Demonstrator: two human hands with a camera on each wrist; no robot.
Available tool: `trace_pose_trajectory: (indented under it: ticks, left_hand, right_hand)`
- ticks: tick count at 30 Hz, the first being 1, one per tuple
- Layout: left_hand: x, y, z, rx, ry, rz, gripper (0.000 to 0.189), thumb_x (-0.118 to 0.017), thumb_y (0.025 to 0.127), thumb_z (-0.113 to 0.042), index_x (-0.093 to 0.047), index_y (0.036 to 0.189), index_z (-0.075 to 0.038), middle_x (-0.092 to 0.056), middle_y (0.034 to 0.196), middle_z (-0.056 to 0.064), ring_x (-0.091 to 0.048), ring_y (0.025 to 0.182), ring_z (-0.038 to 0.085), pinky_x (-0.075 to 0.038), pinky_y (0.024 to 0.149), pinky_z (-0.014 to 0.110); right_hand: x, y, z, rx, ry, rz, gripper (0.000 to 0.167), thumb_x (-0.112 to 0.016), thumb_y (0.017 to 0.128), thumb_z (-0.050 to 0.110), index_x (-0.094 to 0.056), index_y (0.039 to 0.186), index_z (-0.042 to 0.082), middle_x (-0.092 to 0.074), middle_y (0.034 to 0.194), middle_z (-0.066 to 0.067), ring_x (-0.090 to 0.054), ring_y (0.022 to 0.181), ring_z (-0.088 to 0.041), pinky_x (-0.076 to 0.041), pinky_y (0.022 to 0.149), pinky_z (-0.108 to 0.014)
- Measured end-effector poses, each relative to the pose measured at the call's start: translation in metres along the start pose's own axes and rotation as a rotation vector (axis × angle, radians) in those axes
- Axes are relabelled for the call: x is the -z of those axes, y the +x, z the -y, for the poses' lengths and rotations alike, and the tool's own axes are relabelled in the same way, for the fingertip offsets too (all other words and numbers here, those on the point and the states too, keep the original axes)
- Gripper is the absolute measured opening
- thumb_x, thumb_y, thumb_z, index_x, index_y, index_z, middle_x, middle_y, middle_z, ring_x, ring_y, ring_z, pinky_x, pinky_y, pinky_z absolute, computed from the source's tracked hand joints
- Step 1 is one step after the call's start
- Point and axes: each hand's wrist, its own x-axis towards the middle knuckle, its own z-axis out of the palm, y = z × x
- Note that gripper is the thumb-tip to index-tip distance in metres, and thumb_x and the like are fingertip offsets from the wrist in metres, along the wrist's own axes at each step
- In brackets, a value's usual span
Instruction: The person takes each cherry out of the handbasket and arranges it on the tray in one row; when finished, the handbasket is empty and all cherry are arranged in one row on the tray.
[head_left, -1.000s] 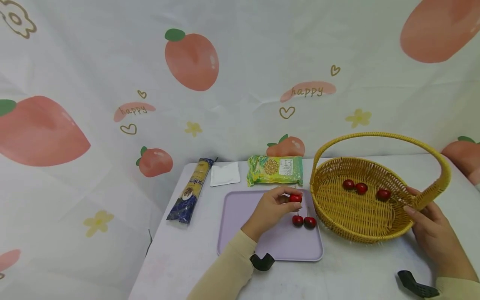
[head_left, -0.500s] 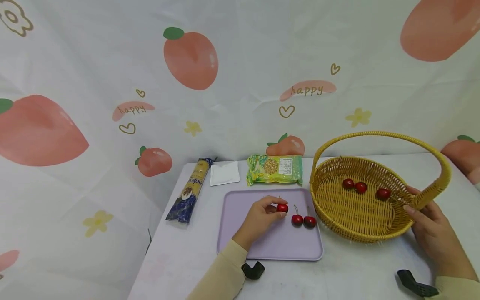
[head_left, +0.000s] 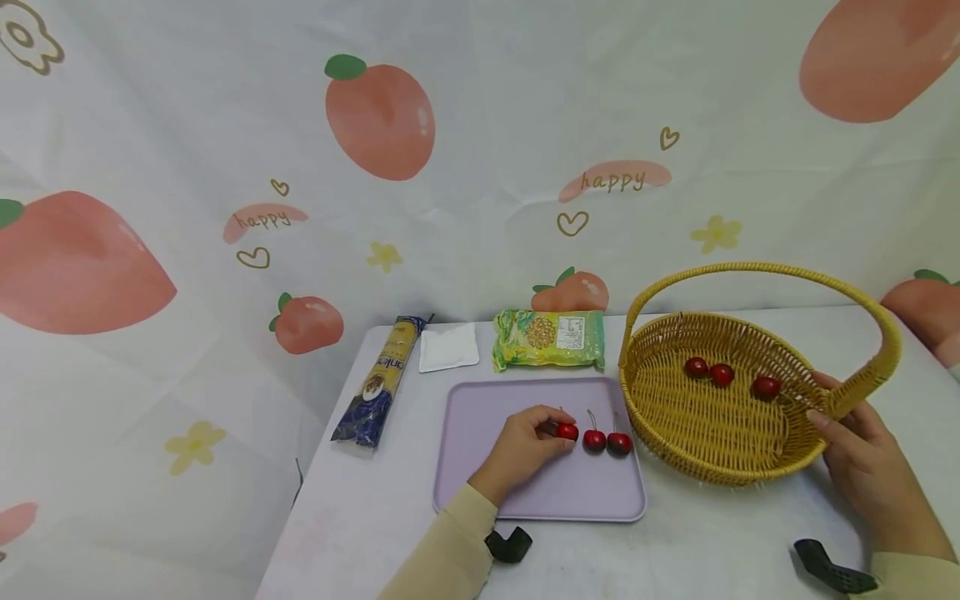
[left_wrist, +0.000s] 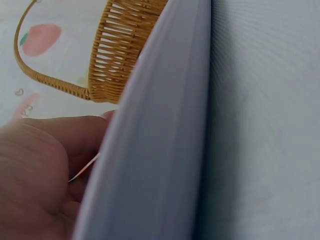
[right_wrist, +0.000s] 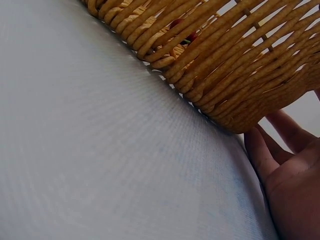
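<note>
My left hand point(head_left: 520, 454) pinches a red cherry point(head_left: 567, 432) low over the lilac tray point(head_left: 570, 502). Just right of it, a cherry point(head_left: 594, 442) and a darker cherry point(head_left: 618, 444) sit on the tray with stems up. In the left wrist view the tray's wall point(left_wrist: 150, 145) hides the left fingertips and the cherry. My right hand point(head_left: 873, 467) grips the rim of the yellow wicker basket point(head_left: 660, 446) beside the handle's base, thumb on the inside. Three cherries lie in the basket, one a dark cherry point(head_left: 766, 388). The right wrist view shows fingers point(right_wrist: 260, 152) against the woven side.
Behind the tray lie a green and yellow packet point(head_left: 547, 340) and a white sachet point(head_left: 448, 347). A blue and gold packet point(head_left: 378, 383) lies slanted at the table's left edge. The basket's tall handle point(head_left: 757, 268) arches up, and a printed cloth point(head_left: 480, 233) hangs behind.
The left hand has carried its cherry left, then lowered it to the tray beside the other two. My right hand and the basket have stayed put.
</note>
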Motion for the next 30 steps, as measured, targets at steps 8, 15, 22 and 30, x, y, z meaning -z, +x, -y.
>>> trace_pose_trajectory:
  ticks: [8, 15, 22, 30]
  left_hand:
    - [-0.0028, -0.0007, 0.0021, -0.023, 0.102, 0.013, 0.024, -0.091, 0.091, -0.010, -0.082, 0.113, -0.012, -0.076, 0.101, -0.008, -0.068, 0.083, 0.005, -0.057, 0.075, 0.025]
    - [-0.0017, -0.0016, 0.0032, -0.064, 0.173, 0.000, 0.023, -0.092, 0.090, -0.012, -0.084, 0.112, -0.014, -0.073, 0.100, -0.013, -0.065, 0.089, 0.004, -0.056, 0.078, 0.025]
    - [-0.0008, -0.0002, 0.0062, -0.086, 0.226, -0.018, 0.023, -0.093, 0.091, -0.017, -0.085, 0.112, -0.014, -0.070, 0.100, -0.013, -0.061, 0.089, 0.004, -0.054, 0.080, 0.025]
    - [-0.0018, -0.0008, 0.0025, -0.049, 0.206, -0.020, 0.023, -0.094, 0.090, -0.017, -0.085, 0.111, -0.014, -0.071, 0.098, -0.012, -0.061, 0.088, 0.005, -0.053, 0.079, 0.025]
  right_hand:
    - [-0.0008, -0.0004, 0.0008, 0.003, 0.004, -0.014, 0.061, -0.043, 0.115, -0.004, -0.036, 0.172, 0.017, -0.031, 0.169, 0.002, -0.028, 0.150, -0.006, -0.015, 0.119, -0.013]
    - [-0.0013, 0.0006, 0.0008, 0.000, 0.009, -0.004, 0.062, -0.043, 0.115, -0.005, -0.036, 0.172, 0.017, -0.030, 0.169, 0.002, -0.029, 0.150, -0.006, -0.017, 0.118, -0.013]
    - [-0.0003, 0.0008, 0.0001, 0.014, 0.023, 0.008, 0.061, -0.042, 0.114, -0.006, -0.035, 0.172, 0.015, -0.032, 0.168, 0.002, -0.032, 0.148, -0.006, -0.024, 0.115, -0.012]
    - [0.0001, 0.0002, -0.0012, 0.007, 0.017, -0.001, 0.062, -0.043, 0.114, -0.005, -0.035, 0.172, 0.017, -0.032, 0.169, 0.003, -0.029, 0.151, -0.007, -0.016, 0.119, -0.014]
